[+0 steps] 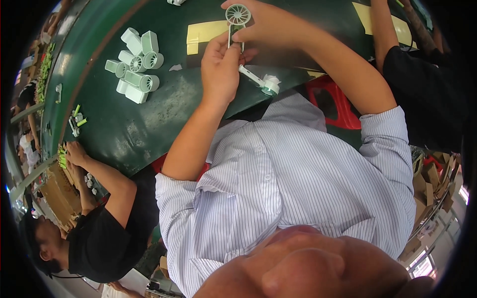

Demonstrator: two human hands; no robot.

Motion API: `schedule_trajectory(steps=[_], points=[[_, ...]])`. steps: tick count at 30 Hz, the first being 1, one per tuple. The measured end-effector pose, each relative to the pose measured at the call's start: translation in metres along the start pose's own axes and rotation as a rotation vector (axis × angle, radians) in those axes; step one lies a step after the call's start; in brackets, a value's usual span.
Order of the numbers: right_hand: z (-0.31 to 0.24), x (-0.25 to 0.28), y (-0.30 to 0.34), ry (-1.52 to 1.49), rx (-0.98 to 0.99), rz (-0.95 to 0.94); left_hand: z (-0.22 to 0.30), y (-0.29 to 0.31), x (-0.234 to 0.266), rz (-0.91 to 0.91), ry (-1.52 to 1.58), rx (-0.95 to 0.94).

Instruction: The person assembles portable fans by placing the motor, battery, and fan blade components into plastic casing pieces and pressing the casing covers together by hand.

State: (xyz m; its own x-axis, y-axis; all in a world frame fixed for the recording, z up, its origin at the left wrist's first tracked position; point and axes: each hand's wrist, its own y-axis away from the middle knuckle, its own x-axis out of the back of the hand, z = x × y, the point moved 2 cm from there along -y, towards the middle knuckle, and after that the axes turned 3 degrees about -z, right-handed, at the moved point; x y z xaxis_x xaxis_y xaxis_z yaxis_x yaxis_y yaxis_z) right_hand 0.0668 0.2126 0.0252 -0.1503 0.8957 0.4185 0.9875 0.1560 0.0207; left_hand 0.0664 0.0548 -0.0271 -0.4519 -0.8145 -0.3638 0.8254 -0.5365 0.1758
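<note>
Between my hands is a pale green plastic fan housing (pixel 238 16), its round spoked grille facing up and its open body pointing toward me. My left hand (pixel 220 72) has its fingers closed round the lower end. My right hand (pixel 263 22) grips the grille end, its thumb pressed on the body. Just below my fingers, near the table's front edge, is a pale green stick-like part (pixel 252 75) with a round head (pixel 270 85). Whether it is joined to the housing I cannot tell. To the left, several similar pale green housings (pixel 149 42) lie in a loose pile.
The green table (pixel 109 134) curves along in front of me. Yellow sheets (pixel 198 37) lie past my left hand, and a scrap (pixel 175 67) beside the pile. A co-worker (pixel 99 228) handles small green parts at left; another's arm (pixel 382 30) reaches in at right. A red stool (pixel 338 102) stands below the edge.
</note>
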Motion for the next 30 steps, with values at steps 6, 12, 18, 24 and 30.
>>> schedule_trajectory(steps=[6, 12, 18, 24, 30], points=[[-0.012, -0.012, -0.001, -0.066, -0.145, 0.088, -0.005, 0.0, -0.001, 0.008, -0.046, -0.051], [-0.002, -0.021, -0.002, -0.113, -0.06, 0.208, -0.012, -0.001, 0.002, 0.023, -0.2, -0.114], [-0.008, -0.021, -0.004, -0.441, -0.318, 0.074, -0.006, -0.003, 0.001, -0.007, -0.228, -0.118], [0.025, -0.011, -0.004, -0.576, -0.192, -0.138, -0.002, -0.002, -0.005, 0.024, -0.165, -0.106], [0.009, -0.003, 0.007, -0.547, -0.141, -0.086, 0.002, -0.002, -0.008, -0.018, -0.186, -0.15]])
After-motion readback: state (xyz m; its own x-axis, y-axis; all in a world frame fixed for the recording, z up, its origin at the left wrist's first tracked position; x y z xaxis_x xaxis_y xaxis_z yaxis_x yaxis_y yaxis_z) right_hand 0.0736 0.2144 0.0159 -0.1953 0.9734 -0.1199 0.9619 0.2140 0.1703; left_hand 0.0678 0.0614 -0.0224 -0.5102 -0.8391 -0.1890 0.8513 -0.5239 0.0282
